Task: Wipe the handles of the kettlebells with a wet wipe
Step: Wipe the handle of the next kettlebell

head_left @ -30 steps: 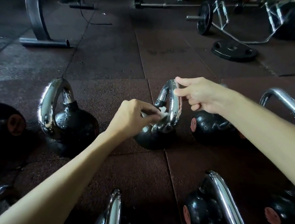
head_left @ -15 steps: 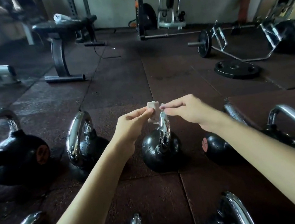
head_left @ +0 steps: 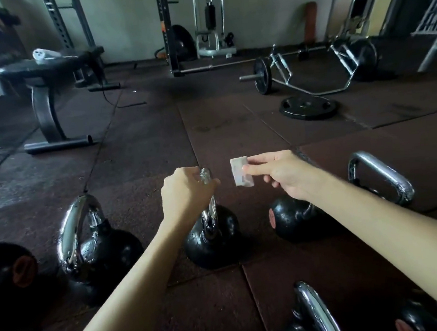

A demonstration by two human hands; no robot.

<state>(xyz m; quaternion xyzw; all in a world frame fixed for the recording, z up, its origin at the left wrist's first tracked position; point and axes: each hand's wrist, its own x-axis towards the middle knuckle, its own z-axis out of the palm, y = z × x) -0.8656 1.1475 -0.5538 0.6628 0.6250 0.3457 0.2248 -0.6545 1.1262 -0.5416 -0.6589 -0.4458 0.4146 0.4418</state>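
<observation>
Several black kettlebells with chrome handles stand on the rubber floor. My left hand (head_left: 185,194) grips the top of the chrome handle of the middle kettlebell (head_left: 214,241). My right hand (head_left: 281,173) pinches a small folded wet wipe (head_left: 240,172) in the air, just right of that handle and apart from it. A second kettlebell (head_left: 97,247) stands to the left. Another kettlebell (head_left: 290,218) sits to the right, partly behind my right forearm. A chrome handle (head_left: 383,177) shows at the far right. More handles (head_left: 317,312) rise along the bottom edge.
A weight bench (head_left: 45,74) with a white bottle on it stands at the back left. A trap bar with plates (head_left: 309,73) and a loose weight plate (head_left: 308,107) lie at the back right. Racks and a cable machine (head_left: 212,20) line the far wall.
The wipe has passed from between both hands above the handle into my right hand alone, which moved right. My left hand came down and gripped the handle top. The camera tilted up.
</observation>
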